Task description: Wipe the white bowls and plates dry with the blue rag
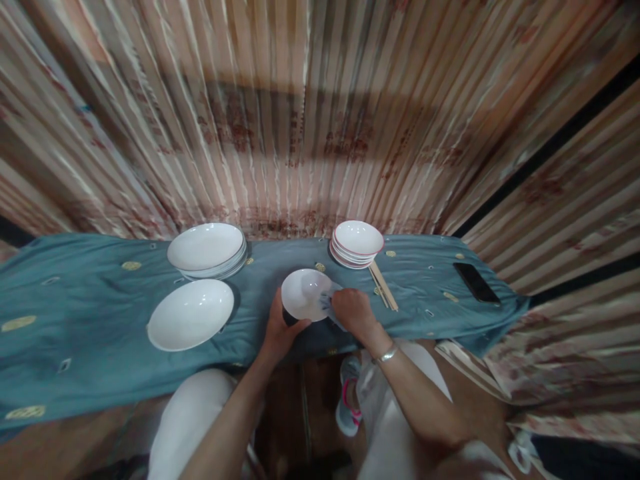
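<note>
A small white bowl (300,293) is tilted above the near edge of the table, its inside facing me. My left hand (281,327) grips it from the left, thumb at the near rim and fingers round the outside. My right hand (353,308) is closed round a pale bluish cloth (326,301), which lies against the bowl's right inner side and rim. To the left of my left hand sits a larger white bowl (191,315). Behind that stands a stack of large white bowls (206,248). Beyond my right hand is a stack of small red-rimmed bowls (358,241).
Wooden chopsticks (384,287) lie right of the small stack. A black phone (476,283) rests near the right end of the table, on the teal tablecloth (100,300). A patterned curtain (310,133) hangs behind the table and along the right side.
</note>
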The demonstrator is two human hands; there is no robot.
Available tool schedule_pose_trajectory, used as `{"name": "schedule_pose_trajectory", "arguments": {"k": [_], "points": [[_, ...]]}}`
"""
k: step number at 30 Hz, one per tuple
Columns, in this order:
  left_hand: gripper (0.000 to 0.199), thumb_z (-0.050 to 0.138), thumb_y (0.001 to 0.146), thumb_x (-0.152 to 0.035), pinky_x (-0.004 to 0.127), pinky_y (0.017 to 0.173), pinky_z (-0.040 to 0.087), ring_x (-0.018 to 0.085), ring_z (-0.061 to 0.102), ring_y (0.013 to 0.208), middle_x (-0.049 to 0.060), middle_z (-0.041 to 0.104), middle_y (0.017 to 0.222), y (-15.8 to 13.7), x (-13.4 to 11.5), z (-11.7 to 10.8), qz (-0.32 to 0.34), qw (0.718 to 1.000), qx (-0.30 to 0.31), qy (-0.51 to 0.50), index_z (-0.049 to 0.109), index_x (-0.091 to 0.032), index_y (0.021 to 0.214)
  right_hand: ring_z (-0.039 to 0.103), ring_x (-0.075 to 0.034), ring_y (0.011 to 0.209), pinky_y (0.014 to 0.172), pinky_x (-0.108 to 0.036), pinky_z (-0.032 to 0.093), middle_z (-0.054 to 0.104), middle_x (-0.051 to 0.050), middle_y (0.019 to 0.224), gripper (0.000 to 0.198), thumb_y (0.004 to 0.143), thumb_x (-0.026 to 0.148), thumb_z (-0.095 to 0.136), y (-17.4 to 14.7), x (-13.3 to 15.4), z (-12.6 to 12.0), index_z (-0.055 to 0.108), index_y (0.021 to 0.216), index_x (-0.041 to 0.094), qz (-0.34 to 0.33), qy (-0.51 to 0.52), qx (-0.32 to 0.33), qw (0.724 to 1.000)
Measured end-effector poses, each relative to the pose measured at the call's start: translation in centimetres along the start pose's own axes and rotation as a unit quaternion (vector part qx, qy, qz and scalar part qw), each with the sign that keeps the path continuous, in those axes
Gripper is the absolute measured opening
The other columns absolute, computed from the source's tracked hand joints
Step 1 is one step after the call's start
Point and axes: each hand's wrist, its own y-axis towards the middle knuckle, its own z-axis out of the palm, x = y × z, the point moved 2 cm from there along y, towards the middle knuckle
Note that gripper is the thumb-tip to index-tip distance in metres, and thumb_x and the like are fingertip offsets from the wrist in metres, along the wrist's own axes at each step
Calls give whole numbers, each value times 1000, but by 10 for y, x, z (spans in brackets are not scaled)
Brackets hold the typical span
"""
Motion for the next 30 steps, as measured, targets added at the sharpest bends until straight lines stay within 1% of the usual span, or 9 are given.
{"name": "schedule_pose_trajectory", "arguments": {"k": [4,7,10,14,18,23,25,27,30], "points": [[101,82,59,-40,49,119,20,32,31,144,15,38,154,0,0,0,-10,1000,-1,7,35,-20,146,68,-24,95,75,-30,52,71,-19,99,23,92,10,45,7,0,-6,65,103,10,26,5,-29,999],[103,83,57,-39,49,119,20,32,30,144,16,37,154,0,0,0,-14,1000,-1,10,35,-19,146,67,-24,99,78,-30,52,70,-19,104,31,92,4,39,17,5,-9,62,110,9,14,-2,-37,999],[108,85,54,-39,50,118,21,33,31,144,17,36,154,0,1,-1,-16,1000,6,12,33,-19,147,66,-25,100,80,-33,53,68,-21,109,36,91,1,35,29,10,-8,63,112,9,2,-5,-29,1000],[109,85,55,-40,50,119,19,32,29,145,15,35,155,-2,1,0,-2,1000,23,19,31,-21,148,67,-27,100,78,-35,53,66,-24,114,39,91,1,31,43,16,-1,64,111,7,14,3,-6,1000],[107,84,57,-39,50,119,19,32,28,145,16,34,156,-2,0,1,0,1000,20,17,32,-20,148,66,-25,101,83,-35,52,64,-23,117,36,93,5,33,53,23,9,61,116,7,-15,43,-5,999],[99,82,61,-39,48,119,20,31,32,144,16,39,154,-2,1,-1,-6,1000,9,1,37,-19,147,61,-23,112,94,-33,48,63,-18,124,32,97,21,43,64,31,18,59,122,9,-65,128,-6,990],[90,78,66,-38,47,119,20,29,33,144,13,40,153,-3,2,-1,-8,1000,7,-3,40,-21,145,59,-21,115,98,-32,45,64,-15,124,32,96,25,46,67,32,19,60,122,11,-83,165,-6,983],[82,75,70,-37,46,119,21,28,33,144,10,42,153,-4,3,-2,-13,1000,0,-5,42,-23,144,60,-21,113,98,-33,45,66,-13,121,31,94,25,50,69,33,20,62,121,14,-105,235,-5,966],[74,71,74,-35,45,119,23,27,32,144,8,42,153,-5,6,-2,-23,1000,-11,2,44,-24,143,65,-19,103,92,-32,47,70,-9,113,27,91,23,55,71,33,21,67,115,16,-139,368,13,919]]}}
